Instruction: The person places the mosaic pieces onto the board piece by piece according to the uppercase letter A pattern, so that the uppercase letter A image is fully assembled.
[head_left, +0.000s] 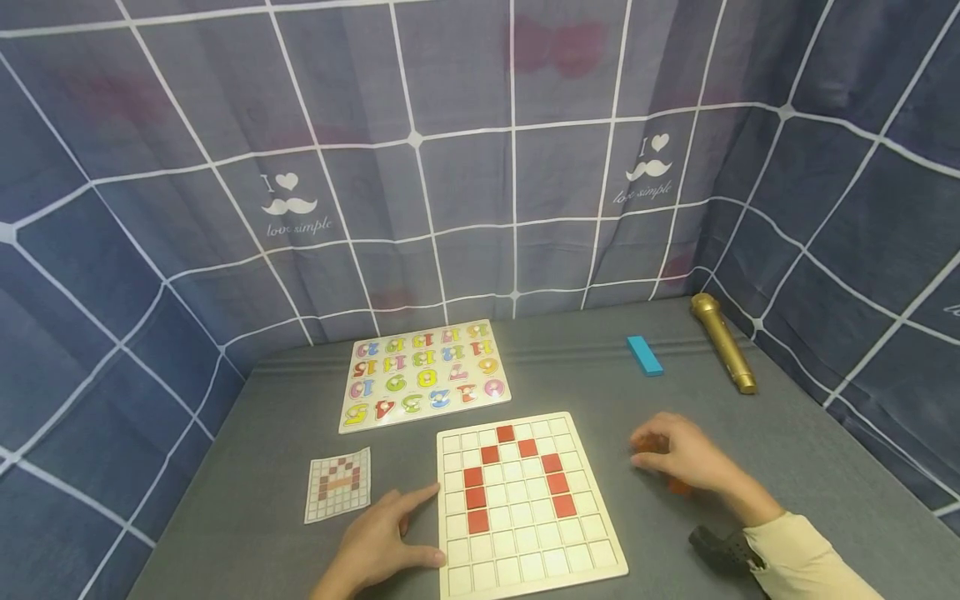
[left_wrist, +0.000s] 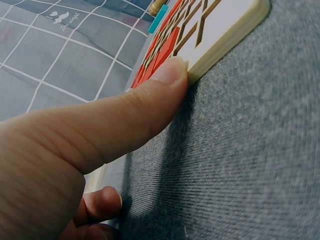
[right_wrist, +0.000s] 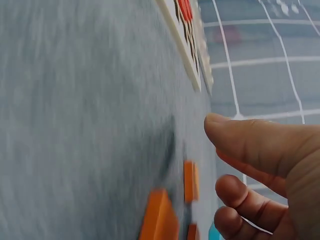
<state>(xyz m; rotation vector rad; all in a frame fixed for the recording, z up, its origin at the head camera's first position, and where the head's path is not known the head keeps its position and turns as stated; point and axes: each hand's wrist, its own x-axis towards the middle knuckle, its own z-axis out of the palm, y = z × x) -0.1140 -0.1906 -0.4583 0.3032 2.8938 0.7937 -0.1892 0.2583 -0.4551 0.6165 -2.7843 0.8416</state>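
A pale wooden grid board [head_left: 512, 500] lies in front of me, with several red squares [head_left: 476, 497] set in its cells. My left hand [head_left: 382, 533] rests at the board's left edge, thumb and index fingertip touching it; the left wrist view shows the thumb [left_wrist: 160, 85] against the rim. To the right of the board, my right hand [head_left: 686, 454] pinches an orange block [right_wrist: 250, 170] between thumb and index finger, mostly hidden by the thumb. Other orange blocks [right_wrist: 160, 220] lie on the table beneath that hand. The right wrist view is blurred.
Left of the board lies a small paper card [head_left: 337, 485] printed with a coloured grid pattern. Behind are a number puzzle board [head_left: 423, 375], a blue block [head_left: 645, 356] and a gold microphone-shaped object [head_left: 723, 343]. A dark object [head_left: 720, 548] sits by the right cuff. A checked curtain surrounds the table.
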